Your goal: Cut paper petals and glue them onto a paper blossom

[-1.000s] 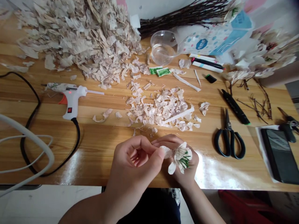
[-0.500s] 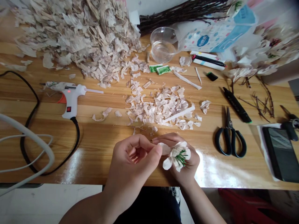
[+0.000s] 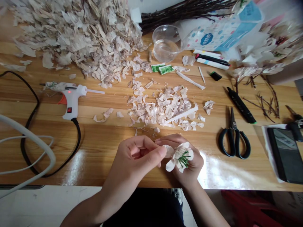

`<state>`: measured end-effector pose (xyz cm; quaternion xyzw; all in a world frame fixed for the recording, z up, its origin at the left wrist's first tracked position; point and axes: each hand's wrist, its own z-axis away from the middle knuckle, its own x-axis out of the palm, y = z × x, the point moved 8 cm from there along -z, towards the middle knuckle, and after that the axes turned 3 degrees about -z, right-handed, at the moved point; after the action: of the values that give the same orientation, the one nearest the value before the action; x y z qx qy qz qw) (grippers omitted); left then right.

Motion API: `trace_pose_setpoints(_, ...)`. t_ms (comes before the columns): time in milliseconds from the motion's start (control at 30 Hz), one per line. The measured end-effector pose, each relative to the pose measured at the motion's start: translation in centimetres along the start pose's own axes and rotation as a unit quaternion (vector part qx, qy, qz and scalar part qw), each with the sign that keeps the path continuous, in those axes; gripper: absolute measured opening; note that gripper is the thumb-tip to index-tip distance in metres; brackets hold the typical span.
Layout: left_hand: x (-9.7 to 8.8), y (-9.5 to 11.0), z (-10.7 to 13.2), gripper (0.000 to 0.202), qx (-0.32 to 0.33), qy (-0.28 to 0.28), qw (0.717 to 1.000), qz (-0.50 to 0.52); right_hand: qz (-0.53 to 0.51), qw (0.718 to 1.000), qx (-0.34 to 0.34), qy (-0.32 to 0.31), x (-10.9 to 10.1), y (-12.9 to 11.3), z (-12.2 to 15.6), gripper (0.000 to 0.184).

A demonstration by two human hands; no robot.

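Note:
A handmade flower (image 3: 181, 156) with pale, papery petals and green strands at its centre faces up at me over the table's front edge. My right hand (image 3: 189, 165) is closed around it from behind; the stem and most of those fingers are hidden. Between thumb and forefinger, my left hand (image 3: 139, 157) pinches a pale petal (image 3: 168, 151) at the flower's left side. Whether that petal is joined to the flower I cannot tell. Just beyond both hands lies a heap of small petal scraps (image 3: 163, 108).
A glue gun (image 3: 72, 97) with a lit red light lies left, its black cord curling forward. Scissors (image 3: 234, 138), a black marker (image 3: 241, 105) and a black box (image 3: 286, 154) are at right. Behind are a large petal pile (image 3: 94, 37), a clear plastic cup (image 3: 165, 44) and dark twigs (image 3: 184, 14).
Both hands keep nearly the same place and grip. The left thumb and forefinger have shifted very slightly right and up against the petal. The view has moved a little.

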<state>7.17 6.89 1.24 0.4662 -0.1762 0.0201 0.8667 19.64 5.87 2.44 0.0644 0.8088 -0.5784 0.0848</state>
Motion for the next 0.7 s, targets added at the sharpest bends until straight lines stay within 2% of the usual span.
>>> trace_pose_setpoints(233,0.08,-0.03,0.14,0.023,-0.019,-0.008,1.000,0.016,0.019,1.000,-0.004,0.006,-0.11,0.14,0.15,0.031)
trace_pose_setpoints(700,0.17,0.03,0.13,0.028,0.005,-0.006,1.000,0.016,0.017,1.000,-0.024,0.004,0.00,-0.12,0.19,0.035)
